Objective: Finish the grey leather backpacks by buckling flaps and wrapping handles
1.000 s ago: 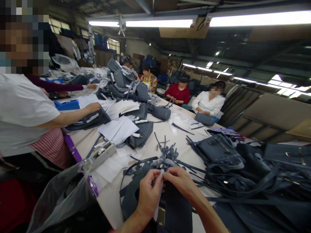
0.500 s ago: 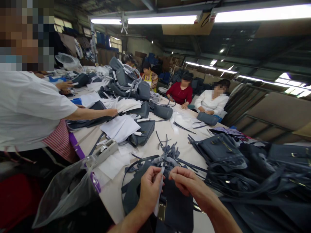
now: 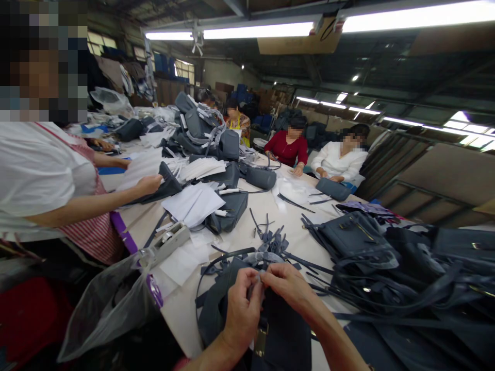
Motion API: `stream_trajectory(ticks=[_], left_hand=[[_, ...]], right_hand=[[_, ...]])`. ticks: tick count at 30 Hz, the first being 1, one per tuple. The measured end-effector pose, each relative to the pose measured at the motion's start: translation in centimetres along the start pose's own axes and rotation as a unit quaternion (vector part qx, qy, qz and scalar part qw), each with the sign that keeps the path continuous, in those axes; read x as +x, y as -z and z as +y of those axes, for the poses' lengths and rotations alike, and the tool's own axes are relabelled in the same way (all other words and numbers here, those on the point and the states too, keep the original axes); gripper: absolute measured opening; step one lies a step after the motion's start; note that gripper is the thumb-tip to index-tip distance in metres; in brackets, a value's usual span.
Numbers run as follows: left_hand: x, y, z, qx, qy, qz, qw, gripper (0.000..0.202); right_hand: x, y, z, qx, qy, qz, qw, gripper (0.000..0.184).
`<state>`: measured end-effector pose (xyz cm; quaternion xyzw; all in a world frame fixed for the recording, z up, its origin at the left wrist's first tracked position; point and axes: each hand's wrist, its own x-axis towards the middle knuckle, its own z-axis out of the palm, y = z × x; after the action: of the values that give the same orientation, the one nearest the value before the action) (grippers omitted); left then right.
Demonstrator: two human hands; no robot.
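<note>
A dark blue-grey bag [image 3: 284, 330] with a gold buckle [image 3: 261, 337] lies on the near table edge. Over it, my left hand [image 3: 244, 304] is closed, its thumb and fingers pinching a thin white strip [image 3: 258, 278]. My right hand [image 3: 288, 286] pinches at the same spot, its fingertips meeting those of the left. Most of the strip is hidden behind the hands. Just beyond the fingers curves a handle [image 3: 266, 256] in clear wrapping, and a heap of dark strap pieces [image 3: 273, 239] lies past it.
More dark bags [image 3: 351, 237] are piled on the right. White paper sheets [image 3: 195, 203], a tape dispenser [image 3: 170, 242] and a bag heap [image 3: 209, 129] occupy the left and far table [image 3: 247, 211]. A co-worker [image 3: 50, 180] stands at left; others sit opposite. A plastic bag [image 3: 108, 309] hangs off the near-left edge.
My right hand has moved left to meet my left hand at the strip, which was hanging visibly below the left fingers. The co-worker at left has drawn paper back from the stack.
</note>
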<state>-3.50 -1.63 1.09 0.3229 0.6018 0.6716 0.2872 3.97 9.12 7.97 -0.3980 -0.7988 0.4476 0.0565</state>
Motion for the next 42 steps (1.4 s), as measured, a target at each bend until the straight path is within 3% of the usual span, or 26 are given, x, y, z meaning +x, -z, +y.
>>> stream_trajectory(ticks=[5,11,15,19,23,33,38,42], left_hand=[[0.1,0.2,0.5,-0.009,0.009,-0.003,1.0,0.025],[0.9,0.7,1.5,-0.153,0.174,-0.012,0.973,0.031],[1.2,1.1,2.1,-0.227,0.217,-0.032,0.949,0.033],[1.2,1.2,2.1,-0.209,0.192,0.006,0.959,0.031],[0.9,0.9,1.7,-0.124,0.144,0.011,0.982,0.025],[0.5,0.8,2.2,-0.082,0.109,-0.014,0.991,0.021],[0.9,0.8,1.7,-0.023,0.038,0.021,0.999,0.014],[0.9,0.8,1.8,-0.014,0.043,0.024,0.999,0.014]], right_hand=[[-0.1,0.1,-0.5,-0.004,0.0,0.01,1.0,0.029],[0.0,-0.2,0.6,0.023,-0.02,-0.001,1.0,0.025],[-0.4,-0.3,0.8,0.045,-0.021,-0.011,0.999,0.024],[-1.8,0.1,0.0,0.142,-0.031,-0.018,0.989,0.017],[-2.8,0.5,-0.5,0.234,-0.055,-0.074,0.968,0.022],[-1.5,-0.8,-0.5,0.055,0.027,0.005,0.998,0.024],[-1.6,-1.1,-0.7,0.057,-0.008,-0.003,0.998,0.026],[-2.2,-1.3,-0.4,0.14,-0.065,-0.034,0.987,0.028]])
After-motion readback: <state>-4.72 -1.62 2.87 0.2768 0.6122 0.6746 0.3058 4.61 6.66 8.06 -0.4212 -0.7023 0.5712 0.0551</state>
